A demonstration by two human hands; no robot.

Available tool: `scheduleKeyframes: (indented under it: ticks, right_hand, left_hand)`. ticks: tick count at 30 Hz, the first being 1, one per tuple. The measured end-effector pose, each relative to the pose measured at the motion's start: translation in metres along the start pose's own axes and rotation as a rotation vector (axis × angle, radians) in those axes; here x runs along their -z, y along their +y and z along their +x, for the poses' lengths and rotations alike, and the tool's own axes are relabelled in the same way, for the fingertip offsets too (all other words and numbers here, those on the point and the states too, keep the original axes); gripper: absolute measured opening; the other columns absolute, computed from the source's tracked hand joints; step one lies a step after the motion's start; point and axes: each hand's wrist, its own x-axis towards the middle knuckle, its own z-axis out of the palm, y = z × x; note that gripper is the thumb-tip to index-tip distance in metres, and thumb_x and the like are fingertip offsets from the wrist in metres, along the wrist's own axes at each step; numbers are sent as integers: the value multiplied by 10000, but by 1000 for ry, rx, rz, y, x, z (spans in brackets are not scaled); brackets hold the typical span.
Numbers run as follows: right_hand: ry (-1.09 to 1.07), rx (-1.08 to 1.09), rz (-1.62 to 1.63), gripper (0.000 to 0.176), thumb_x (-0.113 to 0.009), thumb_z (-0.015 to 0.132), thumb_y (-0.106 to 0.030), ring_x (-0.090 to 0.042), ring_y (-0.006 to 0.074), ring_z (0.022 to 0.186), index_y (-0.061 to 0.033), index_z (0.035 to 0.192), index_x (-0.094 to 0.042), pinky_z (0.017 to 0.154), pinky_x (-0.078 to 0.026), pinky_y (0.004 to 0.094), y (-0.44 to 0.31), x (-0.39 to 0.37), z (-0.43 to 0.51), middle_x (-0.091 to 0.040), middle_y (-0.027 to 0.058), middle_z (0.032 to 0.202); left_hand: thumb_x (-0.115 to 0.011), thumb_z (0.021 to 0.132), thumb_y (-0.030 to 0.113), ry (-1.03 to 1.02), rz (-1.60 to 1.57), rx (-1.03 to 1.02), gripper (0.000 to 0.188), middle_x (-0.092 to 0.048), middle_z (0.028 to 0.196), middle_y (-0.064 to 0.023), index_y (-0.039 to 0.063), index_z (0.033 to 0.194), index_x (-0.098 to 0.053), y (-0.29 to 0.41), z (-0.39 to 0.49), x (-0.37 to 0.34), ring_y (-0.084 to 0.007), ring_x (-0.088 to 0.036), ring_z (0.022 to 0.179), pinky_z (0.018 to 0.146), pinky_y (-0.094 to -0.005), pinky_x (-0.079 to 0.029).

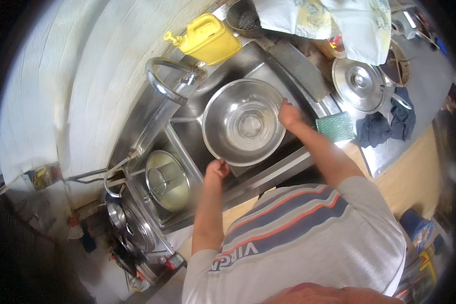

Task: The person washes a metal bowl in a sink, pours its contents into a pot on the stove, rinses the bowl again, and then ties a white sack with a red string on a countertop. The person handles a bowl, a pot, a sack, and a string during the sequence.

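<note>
A wide stainless steel bowl (228, 125) is held over the right-hand basin of a metal sink (186, 142). Its inside faces up, with light glinting off the rounded base. My left hand (217, 169) grips the rim on the side near me. Around the rim's right side, my right hand (290, 114) is closed. Both hands hide the parts of the rim they hold. Behind the bowl, a curved chrome faucet (159, 85) arches over the sink; no water is seen flowing from it.
Left of the bowl, a second basin holds a pot (179, 190) of cloudy liquid with a wire-handled utensil in it. A yellow jug (212, 40) stands behind the sink. To the right are a green scouring pad (335, 127), a metal lid (355, 89) and a dark cloth (374, 127).
</note>
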Motion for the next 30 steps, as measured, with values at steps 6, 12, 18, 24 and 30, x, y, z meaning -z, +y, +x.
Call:
scheduleKeyframes:
  ticks: [6,12,18,24,30]
  right_hand:
    - [-27,168,-156,345,-459,782,-194,-535,324,950,38,1027,-530,778,-447,405,-10,7,-24,-524,187,1080]
    - [-888,758,1037,226,-534,758,-210,-569,185,699,-73,929,-589,635,-442,353,-59,52,-90,-609,69,775]
    - [375,994,-411,319,-561,764,-271,-562,287,811,-46,991,-564,713,-449,361,-25,47,-129,-576,119,889]
    - [118,548,80,363,-572,728,-242,-543,315,873,-66,1044,-546,756,-432,397,67,30,-202,-561,154,946]
    - [132,119,41,359,-547,722,-253,-552,319,879,-57,1022,-569,757,-442,403,180,10,-316,-592,158,921]
  left_hand:
    - [-555,774,379,-59,181,-68,500,-546,1022,-171,116,1180,-433,-54,15,-23,-299,-549,874,757,-431,-451]
    - [-621,746,212,-375,313,-378,363,-577,821,-61,44,1055,-533,-21,-25,-5,-141,-522,709,641,-279,-410]
    - [-670,699,155,-146,811,-853,238,-609,769,-53,3,870,-607,-18,-57,17,-103,-533,712,668,-244,-424]
    - [-647,636,75,-216,875,-1166,186,-599,639,-42,31,814,-615,-15,-66,17,-113,-537,568,551,-246,-443]
    - [-669,659,103,-489,932,-1092,174,-596,655,-64,24,803,-613,-38,-97,5,-115,-537,565,538,-227,-434]
